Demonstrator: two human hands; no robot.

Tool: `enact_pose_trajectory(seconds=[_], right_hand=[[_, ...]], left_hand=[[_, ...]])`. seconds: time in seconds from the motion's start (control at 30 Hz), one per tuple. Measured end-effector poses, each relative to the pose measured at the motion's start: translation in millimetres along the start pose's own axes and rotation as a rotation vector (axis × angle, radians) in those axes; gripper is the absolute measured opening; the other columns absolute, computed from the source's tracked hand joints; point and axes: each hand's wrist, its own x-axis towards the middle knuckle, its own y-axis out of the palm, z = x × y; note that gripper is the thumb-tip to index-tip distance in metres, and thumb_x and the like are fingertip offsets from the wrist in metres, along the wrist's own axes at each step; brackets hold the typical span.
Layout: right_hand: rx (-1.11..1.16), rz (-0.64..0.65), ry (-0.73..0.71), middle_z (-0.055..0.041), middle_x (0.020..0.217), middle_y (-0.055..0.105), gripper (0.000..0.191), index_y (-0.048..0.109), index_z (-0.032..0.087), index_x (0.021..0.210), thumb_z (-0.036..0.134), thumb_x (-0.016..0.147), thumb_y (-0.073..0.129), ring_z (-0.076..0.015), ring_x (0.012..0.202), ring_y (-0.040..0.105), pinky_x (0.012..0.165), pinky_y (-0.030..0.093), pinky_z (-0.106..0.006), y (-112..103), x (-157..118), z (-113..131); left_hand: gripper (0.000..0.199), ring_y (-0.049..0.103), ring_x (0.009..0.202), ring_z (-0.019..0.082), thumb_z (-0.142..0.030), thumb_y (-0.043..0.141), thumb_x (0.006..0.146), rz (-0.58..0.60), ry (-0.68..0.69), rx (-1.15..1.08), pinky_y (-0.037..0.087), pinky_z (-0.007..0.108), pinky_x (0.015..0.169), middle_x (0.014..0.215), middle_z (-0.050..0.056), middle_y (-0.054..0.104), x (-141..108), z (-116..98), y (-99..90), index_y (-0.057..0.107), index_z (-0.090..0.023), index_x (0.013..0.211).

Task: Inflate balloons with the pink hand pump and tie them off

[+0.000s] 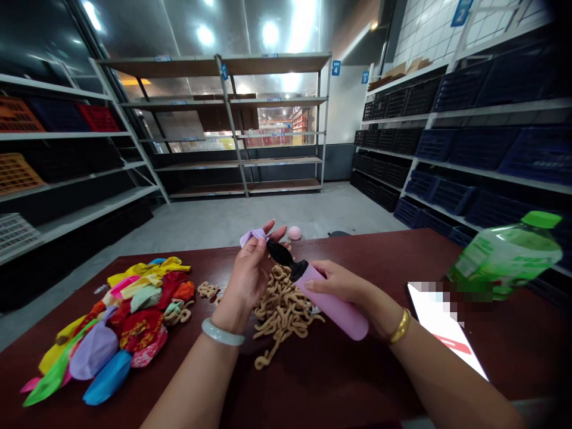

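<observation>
My left hand [255,265], with a pale bracelet at its wrist, pinches a small lilac piece [252,236] that looks like a balloon. In my right hand [337,281] is a pink cylindrical bottle [333,307] with a black neck, tilted up to the left. A black ribbed tip [280,253] on the bottle reaches the fingers of my left hand, close to the lilac piece. Beneath both hands lies a tangled pile of tan curly strands [286,310]. Whether the tip is inside the lilac piece is hidden by the fingers.
Colourful limp balloons and cloth-like pieces [143,328] are heaped on the left of the dark red table [357,381]. A lit phone [447,328] and a green bottle [504,253] are at the right. A pink ball [294,232] shows past the far edge. Shelves [277,161] stand behind.
</observation>
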Motion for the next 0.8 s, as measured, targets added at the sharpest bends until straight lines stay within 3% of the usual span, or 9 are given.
enact_pose_trajectory(seconds=[0.17, 0.47, 0.67, 0.73, 0.8], right_hand=[[0.111, 0.027, 0.062, -0.0054, 0.093, 0.066, 0.036, 0.063, 0.017, 0.103, 0.041, 0.077, 0.068, -0.0182, 0.078, 0.060, 0.066, 0.048, -0.028, 2, 0, -5], [0.017, 0.040, -0.008, -0.0039, 0.091, 0.064, 0.040, 0.064, 0.016, 0.104, 0.046, 0.078, 0.066, -0.0167, 0.078, 0.057, 0.068, 0.047, -0.028, -3, 1, -5], [0.007, 0.058, 0.030, -0.0063, 0.100, 0.066, 0.045, 0.060, 0.017, 0.115, 0.049, 0.083, 0.059, -0.0199, 0.085, 0.061, 0.071, 0.049, -0.030, 3, 0, -5], [-0.107, 0.014, 0.006, -0.0077, 0.110, 0.065, 0.051, 0.056, 0.019, 0.125, 0.050, 0.084, 0.059, -0.0226, 0.095, 0.061, 0.078, 0.049, -0.033, 9, 2, -3], [-0.281, -0.059, -0.051, -0.0101, 0.127, 0.059, 0.068, 0.043, 0.022, 0.140, 0.049, 0.081, 0.063, -0.0262, 0.109, 0.057, 0.088, 0.046, -0.037, 15, 3, 0]], left_hand=[[0.013, 0.062, 0.113, 0.026, -0.032, 0.059, 0.090, 0.073, -0.017, -0.129, 0.046, 0.049, 0.100, 0.112, 0.010, 0.068, -4, -5, 6.2, 0.060, -0.019, 0.093], [0.020, 0.066, 0.095, 0.027, -0.034, 0.064, 0.086, 0.036, -0.087, -0.132, 0.052, 0.049, 0.087, 0.098, 0.010, 0.068, -9, 5, 19.7, 0.056, -0.018, 0.093], [0.015, 0.062, 0.076, 0.017, -0.032, 0.061, 0.088, -0.016, -0.039, -0.165, 0.053, 0.033, 0.073, 0.087, 0.005, 0.062, -12, 8, 27.3, 0.057, -0.017, 0.089], [0.014, 0.059, 0.071, 0.013, -0.029, 0.062, 0.087, -0.055, -0.005, -0.185, 0.050, 0.027, 0.066, 0.082, 0.003, 0.058, -8, 11, 23.5, 0.056, -0.017, 0.085], [0.014, 0.056, 0.068, 0.012, -0.026, 0.064, 0.085, -0.136, 0.050, -0.193, 0.048, 0.024, 0.062, 0.078, 0.002, 0.055, -1, 14, 15.0, 0.055, -0.016, 0.082]])
